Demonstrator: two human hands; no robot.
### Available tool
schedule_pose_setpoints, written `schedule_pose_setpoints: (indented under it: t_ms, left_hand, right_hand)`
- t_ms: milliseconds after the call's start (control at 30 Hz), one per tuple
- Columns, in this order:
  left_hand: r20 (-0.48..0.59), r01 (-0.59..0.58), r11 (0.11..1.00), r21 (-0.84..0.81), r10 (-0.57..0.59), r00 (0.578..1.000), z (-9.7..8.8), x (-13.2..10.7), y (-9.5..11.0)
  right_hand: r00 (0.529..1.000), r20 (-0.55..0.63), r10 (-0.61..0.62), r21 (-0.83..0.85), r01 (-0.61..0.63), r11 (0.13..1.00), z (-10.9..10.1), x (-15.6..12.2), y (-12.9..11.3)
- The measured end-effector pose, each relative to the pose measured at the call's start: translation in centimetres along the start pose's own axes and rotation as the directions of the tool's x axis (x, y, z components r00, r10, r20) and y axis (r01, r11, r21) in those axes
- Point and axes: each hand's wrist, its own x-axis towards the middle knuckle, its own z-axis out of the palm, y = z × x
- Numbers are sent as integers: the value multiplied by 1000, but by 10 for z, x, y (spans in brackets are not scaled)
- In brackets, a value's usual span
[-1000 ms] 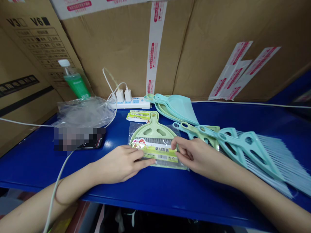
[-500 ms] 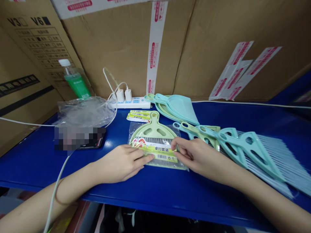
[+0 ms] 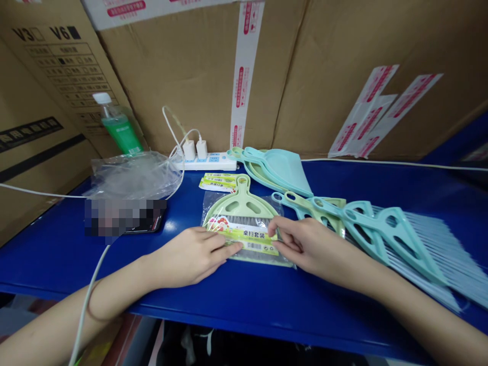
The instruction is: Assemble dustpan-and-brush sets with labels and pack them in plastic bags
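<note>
In front of me a light green brush-and-dustpan set lies flat on the table, in a clear plastic bag. Across its grey bristles is a printed label card. My left hand rests on the left side of the set, its index finger stretched over the card's lower part. Its other fingers lie extended over the bag's edge. At the card's right end my right hand has its thumb and index finger pinched, the other fingers curled. The bag's lower edge lies on the table between the hands.
Blue and green brushes overlap at the right, with dustpans behind. Several label cards lie by a power strip. At the left are plastic bags, a phone, a green bottle and a loose white cable.
</note>
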Motion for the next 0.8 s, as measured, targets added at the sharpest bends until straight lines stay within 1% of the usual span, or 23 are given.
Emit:
schedule_pose_setpoints:
  t_ms: [200,333,400,467,533,567,667,733,800]
  left_hand:
    - [-3,1,1000,-2,-1,1000,-1,0,0]
    - [3,10,1000,0,-10,1000,-1,0,0]
    - [6,11,1000,3,-11,1000,-1,0,0]
    - [6,9,1000,1,-9,1000,-1,1,0]
    - [4,8,1000,-1,-8,1000,-1,1,0]
    - [6,10,1000,-1,-10,1000,-1,1,0]
    - [14,22,1000,5,-22,1000,-1,1,1]
    - [19,27,1000,8,-27,999,-2,1,1]
    - [23,26,1000,11,-26,999,-2,2,1]
  right_hand:
    - [1000,-5,1,-25,-1,1000,0,0,-2]
    - [1000,0,7,-76,-7,997,0,0,-3]
    - [1000,-21,-5,-101,3,995,1,0,-3]
    - [996,-76,-45,-118,36,992,3,0,-3]
    - [983,-136,-125,-141,106,984,5,1,-4]
    - [973,-148,-176,-158,153,976,7,1,-5]
    - [945,-114,-308,-199,282,939,9,2,-7]
    - [934,-74,-348,-207,327,922,10,2,-9]
    - [933,-35,-358,-210,343,916,11,3,-9]
